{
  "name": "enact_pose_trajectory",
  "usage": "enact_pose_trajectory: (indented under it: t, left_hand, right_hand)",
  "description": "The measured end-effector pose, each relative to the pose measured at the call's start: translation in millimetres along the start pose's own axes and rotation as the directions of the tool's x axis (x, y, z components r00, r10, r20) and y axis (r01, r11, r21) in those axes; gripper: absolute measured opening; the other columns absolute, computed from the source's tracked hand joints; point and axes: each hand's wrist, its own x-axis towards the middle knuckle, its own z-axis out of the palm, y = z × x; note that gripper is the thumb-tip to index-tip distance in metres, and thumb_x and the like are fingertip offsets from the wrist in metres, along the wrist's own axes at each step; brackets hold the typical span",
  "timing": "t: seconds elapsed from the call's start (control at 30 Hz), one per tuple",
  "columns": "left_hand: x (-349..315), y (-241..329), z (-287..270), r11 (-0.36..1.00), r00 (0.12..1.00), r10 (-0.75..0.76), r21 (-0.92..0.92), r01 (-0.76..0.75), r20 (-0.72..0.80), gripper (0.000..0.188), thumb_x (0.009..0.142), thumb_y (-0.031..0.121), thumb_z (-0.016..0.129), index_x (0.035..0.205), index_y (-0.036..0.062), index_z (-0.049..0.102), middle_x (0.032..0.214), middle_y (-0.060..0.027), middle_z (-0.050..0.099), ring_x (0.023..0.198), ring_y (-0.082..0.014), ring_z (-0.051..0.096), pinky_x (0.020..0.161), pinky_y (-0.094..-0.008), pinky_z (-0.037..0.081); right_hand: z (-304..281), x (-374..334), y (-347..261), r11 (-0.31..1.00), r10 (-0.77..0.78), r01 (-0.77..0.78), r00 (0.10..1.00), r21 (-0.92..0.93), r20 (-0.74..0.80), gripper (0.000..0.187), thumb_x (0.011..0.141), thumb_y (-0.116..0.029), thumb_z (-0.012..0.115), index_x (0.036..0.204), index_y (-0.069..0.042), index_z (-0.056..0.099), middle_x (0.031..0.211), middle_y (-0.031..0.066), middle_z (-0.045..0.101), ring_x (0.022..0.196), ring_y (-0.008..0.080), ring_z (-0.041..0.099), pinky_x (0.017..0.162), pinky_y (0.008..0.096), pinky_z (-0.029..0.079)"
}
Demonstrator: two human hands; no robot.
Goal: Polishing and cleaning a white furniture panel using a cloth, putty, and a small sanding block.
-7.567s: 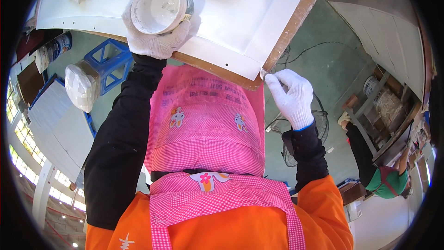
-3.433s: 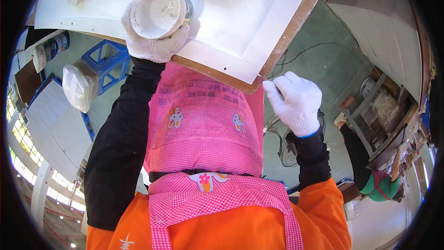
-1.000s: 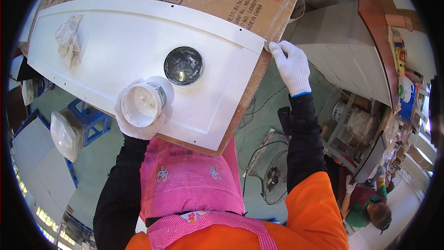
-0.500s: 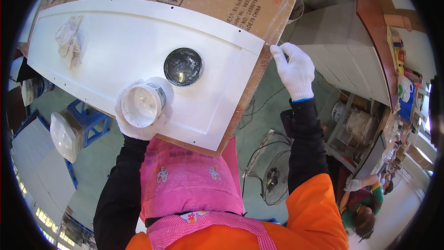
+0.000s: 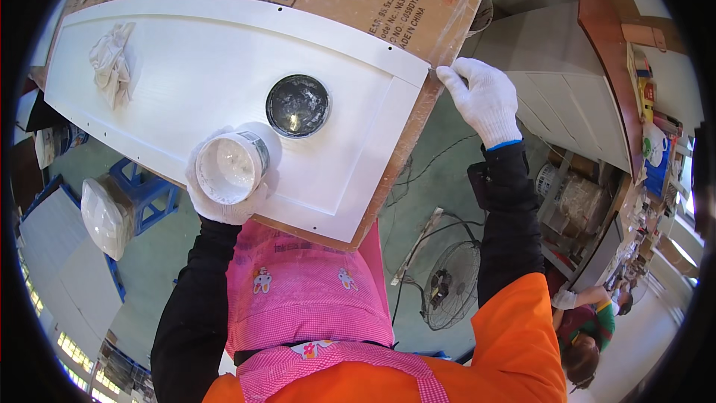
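A white panel [image 5: 201, 67] with a raised border and small holes along its edge lies on cardboard. My left hand [image 5: 205, 201], in a white knitted glove, is closed round a small white tub [image 5: 230, 169] of white paste, held tilted over the panel's near edge. On the panel rests a round dark lid [image 5: 297, 107] smeared with grey-white residue. At the panel's far right corner, my gloved right hand [image 5: 485, 101] pinches thumb and fingers together; something thin may be between them, too small to name. A crumpled off-white cloth [image 5: 112, 63] lies at the panel's left end.
Printed brown cardboard [image 5: 350, 0] covers the surface beneath the panel. A floor fan [image 5: 451, 287] with cables stands low on the right. Blue stool [image 5: 145, 194] and a plastic-wrapped bundle [image 5: 104, 216] are at left. Another person [image 5: 585, 336] works at far right.
My right hand has shifted slightly to the right and up, still pinched at the panel's corner, and the forearm has swung outward. The left hand and tub stay almost in place.
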Motion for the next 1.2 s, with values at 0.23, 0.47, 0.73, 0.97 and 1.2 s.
enact_pose_trajectory:
  t: [0.23,0.47,0.73,0.97,1.2]
  left_hand:
    - [-1.4,2.3,-2.4,0.999,0.999,-0.028,0.045,0.026,0.032,0.088,0.054,0.025,0.089,0.13,0.0013,0.052,0.128,-0.0178,0.063,0.116,-0.0306,0.064,0.103,-0.0434,0.049]
    - [-4.0,-4.4,-1.1,1.0,1.0,-0.022,-0.004,0.022,0.019,0.09,0.055,0.024,0.089,0.132,0.0017,0.05,0.13,-0.0184,0.062,0.117,-0.0315,0.063,0.103,-0.0445,0.049]
    - [0.7,3.2,-1.0,1.0,1.0,-0.023,-0.009,0.023,0.02,0.09,0.054,0.024,0.089,0.132,0.001,0.05,0.129,-0.0184,0.062,0.117,-0.031,0.063,0.103,-0.0441,0.049]
    - [-3.9,-4.7,-1.7,1.0,1.0,-0.002,-0.029,0.002,0.009,0.096,0.056,0.024,0.09,0.137,0.0011,0.045,0.131,-0.018,0.061,0.118,-0.0303,0.062,0.104,-0.0441,0.049]
    - [-0.9,0.7,-1.4,1.0,0.999,-0.025,-0.009,0.025,0.032,0.092,0.055,0.026,0.09,0.134,0.0017,0.048,0.13,-0.0182,0.061,0.118,-0.0305,0.063,0.103,-0.0443,0.049]
  right_hand:
    - [1.3,-5.0,5.9,1.0,-0.002,0.002,0.998,-0.007,-0.065,0.031,0.096,-0.04,0.064,0.086,-0.01,0.069,0.08,0.0102,0.067,0.078,0.0342,0.066,0.069,0.0424,0.052]
    - [4.7,-6.3,3.1,0.995,-0.081,0.086,0.99,0.043,-0.115,0.03,0.094,-0.039,0.066,0.082,-0.011,0.068,0.079,0.0089,0.066,0.074,0.0335,0.066,0.067,0.043,0.052]
    - [10.6,2.1,13.3,0.982,-0.054,0.06,0.998,0.18,-0.037,0.032,0.096,-0.037,0.063,0.088,-0.007,0.068,0.08,0.0133,0.065,0.076,0.0333,0.066,0.069,0.0397,0.051]
    - [18.2,-6.3,16.2,0.957,0.087,-0.083,0.996,0.277,0.0,0.033,0.096,-0.04,0.064,0.089,-0.009,0.07,0.086,0.0114,0.068,0.082,0.0341,0.066,0.072,0.0408,0.052]
    - [17.5,-2.7,19.3,0.994,0.014,-0.004,0.995,0.108,-0.097,0.032,0.095,-0.04,0.065,0.087,-0.009,0.07,0.081,0.0098,0.067,0.076,0.0331,0.066,0.07,0.0408,0.052]
